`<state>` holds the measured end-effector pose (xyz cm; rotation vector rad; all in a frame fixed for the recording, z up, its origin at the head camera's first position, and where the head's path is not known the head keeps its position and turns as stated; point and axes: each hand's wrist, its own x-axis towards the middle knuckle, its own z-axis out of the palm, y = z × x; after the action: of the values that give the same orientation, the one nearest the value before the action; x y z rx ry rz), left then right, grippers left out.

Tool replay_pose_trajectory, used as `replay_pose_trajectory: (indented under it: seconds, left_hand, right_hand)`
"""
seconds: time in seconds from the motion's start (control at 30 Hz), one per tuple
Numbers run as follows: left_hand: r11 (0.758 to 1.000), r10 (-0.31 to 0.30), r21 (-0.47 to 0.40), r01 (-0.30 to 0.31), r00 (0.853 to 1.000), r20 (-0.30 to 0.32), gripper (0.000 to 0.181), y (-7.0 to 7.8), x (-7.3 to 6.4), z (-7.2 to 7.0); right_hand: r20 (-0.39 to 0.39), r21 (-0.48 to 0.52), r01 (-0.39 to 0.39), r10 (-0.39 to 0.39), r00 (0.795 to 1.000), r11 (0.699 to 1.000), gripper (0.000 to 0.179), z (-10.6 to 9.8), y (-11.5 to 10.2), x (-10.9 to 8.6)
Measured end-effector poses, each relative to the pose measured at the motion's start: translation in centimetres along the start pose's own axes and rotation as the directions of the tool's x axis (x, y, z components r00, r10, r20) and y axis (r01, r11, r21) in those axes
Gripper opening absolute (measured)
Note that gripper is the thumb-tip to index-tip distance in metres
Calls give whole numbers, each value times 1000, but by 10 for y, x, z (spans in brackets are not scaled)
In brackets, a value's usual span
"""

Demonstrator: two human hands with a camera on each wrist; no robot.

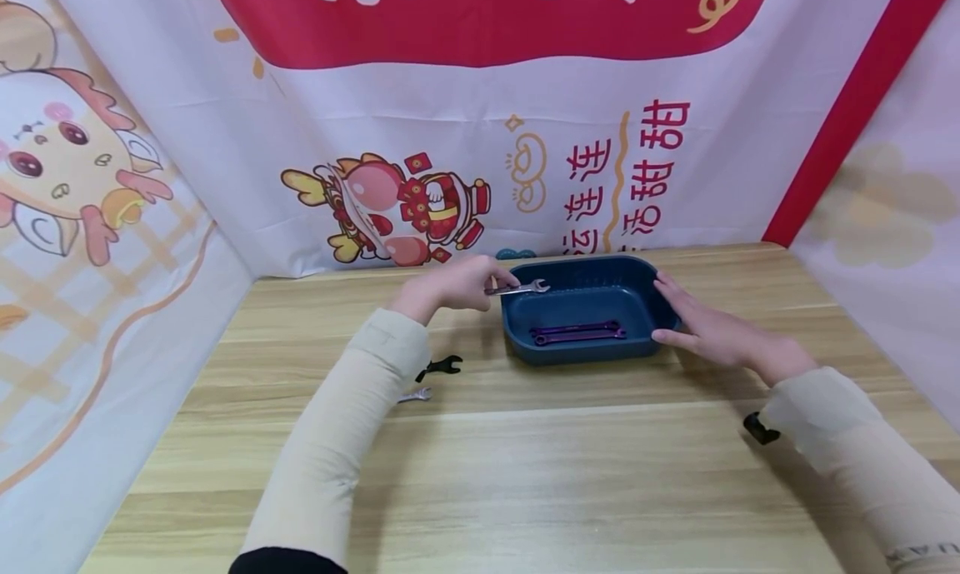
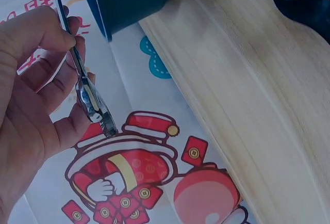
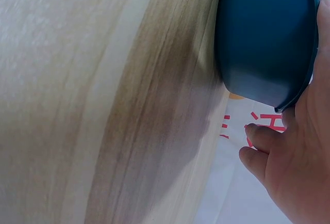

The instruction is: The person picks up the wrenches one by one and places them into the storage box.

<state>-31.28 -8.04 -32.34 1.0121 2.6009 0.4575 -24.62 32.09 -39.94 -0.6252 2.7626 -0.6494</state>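
Observation:
My left hand (image 1: 467, 282) pinches a silver wrench (image 1: 531, 287) between thumb and fingers, its open-jaw end reaching over the left rim of a dark blue plastic basin (image 1: 585, 356). In the left wrist view the same wrench (image 2: 88, 97) slants downward past the fingers. Two purple wrenches (image 1: 579, 336) lie side by side on the basin floor. At the basin's right end, my right hand (image 1: 708, 332) touches the rim with fairly straight fingers, thumb toward the front corner. The right wrist view shows the basin's outer wall (image 3: 265, 53) beside that hand.
On the wooden table (image 1: 555, 474), a black wrench (image 1: 448, 364) and another silver wrench (image 1: 418, 396) lie by the left forearm, partly hidden by the sleeve. A printed cloth (image 1: 420, 107) hangs behind the table's back edge.

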Motion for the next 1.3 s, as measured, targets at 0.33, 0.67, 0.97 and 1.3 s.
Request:
replay_pose_trajectory:
  seconds: [0.33,0.67,0.97,1.3]
  left_hand:
    - [999,37,-26,-36,999,23,48,14,18,3]
    - [998,57,12,-57,998,34,49,27,31,5]
    - [999,36,20,-37,998,50,50,36,41,8]
    - [997,77,-11,-77,996,41,51,43,51,16]
  right_hand:
    - [-6,-7,-1,1,1000,1000,91,-4,2,0]
    - [0,-15,-9,9,1000,1000,91,-6,2,-1]
    - [3,-1,11,-11,1000,1000,94,-1,3,0]
    - [-4,-7,6,-6,1000,1000,91,1,3,0]
